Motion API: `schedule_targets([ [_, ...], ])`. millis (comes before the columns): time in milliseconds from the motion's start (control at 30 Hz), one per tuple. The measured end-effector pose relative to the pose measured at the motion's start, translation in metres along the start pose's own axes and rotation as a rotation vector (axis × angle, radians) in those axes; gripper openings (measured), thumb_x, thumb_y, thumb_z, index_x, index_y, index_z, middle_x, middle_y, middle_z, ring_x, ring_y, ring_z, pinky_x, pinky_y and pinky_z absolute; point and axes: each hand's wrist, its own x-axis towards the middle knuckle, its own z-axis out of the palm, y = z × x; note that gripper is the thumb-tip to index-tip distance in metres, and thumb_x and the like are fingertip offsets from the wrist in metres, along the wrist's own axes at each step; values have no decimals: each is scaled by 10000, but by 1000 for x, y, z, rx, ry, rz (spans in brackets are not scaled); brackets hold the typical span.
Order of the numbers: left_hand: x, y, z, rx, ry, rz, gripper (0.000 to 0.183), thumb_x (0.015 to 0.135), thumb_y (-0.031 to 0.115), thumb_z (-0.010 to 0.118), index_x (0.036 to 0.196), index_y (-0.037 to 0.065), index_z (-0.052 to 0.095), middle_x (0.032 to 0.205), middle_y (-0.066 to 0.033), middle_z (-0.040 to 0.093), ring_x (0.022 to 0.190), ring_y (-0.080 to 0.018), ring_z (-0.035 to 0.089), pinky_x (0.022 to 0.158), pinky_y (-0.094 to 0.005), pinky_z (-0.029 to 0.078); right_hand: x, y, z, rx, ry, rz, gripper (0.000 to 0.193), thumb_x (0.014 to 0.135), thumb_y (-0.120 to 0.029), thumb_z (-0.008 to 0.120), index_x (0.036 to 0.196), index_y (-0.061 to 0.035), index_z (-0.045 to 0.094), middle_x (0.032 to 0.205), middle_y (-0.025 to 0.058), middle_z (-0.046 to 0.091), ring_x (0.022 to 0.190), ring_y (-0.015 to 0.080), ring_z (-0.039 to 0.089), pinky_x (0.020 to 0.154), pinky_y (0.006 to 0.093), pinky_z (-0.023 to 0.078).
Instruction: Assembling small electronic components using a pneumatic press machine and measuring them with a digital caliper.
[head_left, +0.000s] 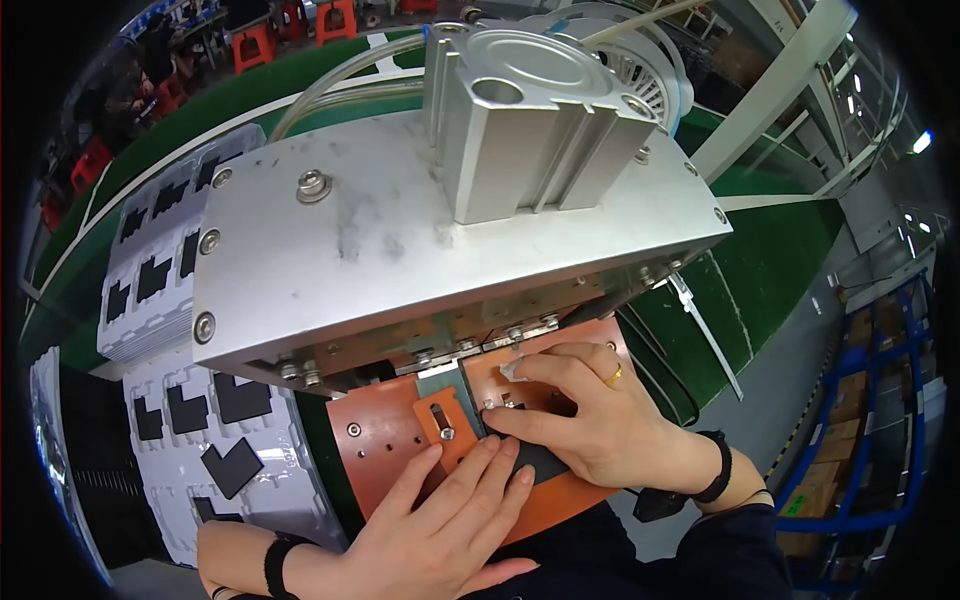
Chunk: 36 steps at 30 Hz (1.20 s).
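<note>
My left hand (450, 510) lies with its fingers stretched out over the lower part of an orange-brown fixture plate (375, 460). Its fingertips touch a dark grey flat piece (540, 461), mostly hidden under both hands. On the plate's right half my right hand (605, 420) rests with bent fingers, thumb and index finger apart. The thumb tip is at the edge of a dark strip (462, 392) running toward the press; whether strip and piece are one cannot be told. A small whitish scrap or wrap (511, 371) shows at the index fingertip. An orange slotted block (441, 425) is bolted beside the strip.
A metal press housing (400, 240) with a cylinder block (540, 140) stands right above the plate. To the left are white trays (165, 480) with black L-shaped pieces, one piece (232, 467) lying askew. Cables (672, 380) hang at the right; a blue rack (860, 480) with cartons stands beyond.
</note>
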Motion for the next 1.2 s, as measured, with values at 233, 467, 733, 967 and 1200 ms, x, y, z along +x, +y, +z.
schedule_targets([
  [233, -5, -3, 4, -59, -14, -30, 690, 819, 617, 588, 1225, 59, 599, 1310, -160, 549, 1215, -289, 497, 1026, -463, 331, -9, 2, -12, 165, 95, 134, 420, 777, -141, 719, 1187, -139, 625, 1245, 53, 560, 969, 243, 554, 795, 340, 447],
  [467, -1, -6, -1, -178, -26, -78, 738, 779, 647, 617, 1254, 83, 591, 1329, -154, 532, 1210, -320, 487, 1019, -475, 338, -26, 9, -17, 350, 0, 106, 323, 725, -209, 788, 1003, -73, 697, 1110, 77, 632, 967, 261, 592, 847, 371, 478],
  [733, 7, -31, 0, -187, 6, -114, 748, 749, 645, 652, 1274, 115, 589, 1372, -139, 490, 1240, -379, 429, 1003, -513, 351, -2, 28, -8, 342, 53, 58, 275, 742, -221, 777, 949, -62, 693, 1054, 68, 644, 953, 264, 594, 819, 358, 495],
  [967, 6, -31, 2, -153, 3, -112, 737, 768, 679, 611, 1255, 126, 611, 1362, -120, 504, 1233, -371, 433, 1016, -515, 340, -1, 26, -9, 349, 35, 93, 245, 737, -225, 785, 903, -67, 698, 1047, 67, 650, 954, 265, 596, 843, 355, 504],
  [1200, 8, -27, 1, -142, -4, -129, 731, 777, 702, 581, 1265, 159, 612, 1364, -120, 501, 1227, -358, 436, 1030, -514, 321, 0, 26, -10, 306, 18, 74, 224, 729, -210, 788, 859, -71, 669, 1072, 62, 614, 937, 261, 554, 824, 351, 484],
])
